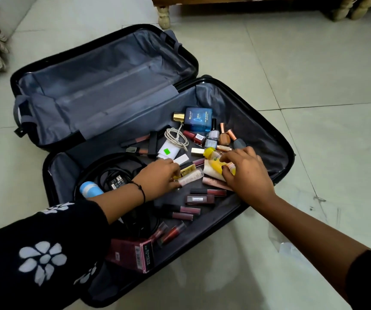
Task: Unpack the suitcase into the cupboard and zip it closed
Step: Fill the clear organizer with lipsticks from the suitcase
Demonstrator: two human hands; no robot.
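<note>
Two hands in open suitcase [113,86] on floor [314,74]: left hand [157,179] grip pinches pale tube [191,177]; right hand [248,173] grip curls round yellow bottle [216,163]. Lipsticks [202,199] lie beside.

Behind the blue square perfume bottle [199,119] the open black hard-shell suitcase [104,86] lies bare across its grey-lined half, with a bare strip to the bottle's right, while in front small nail-polish bottles [224,136], dark lipstick tubes [199,199], a white charger [169,151] and black cords [113,173] crowd the lining.
</note>
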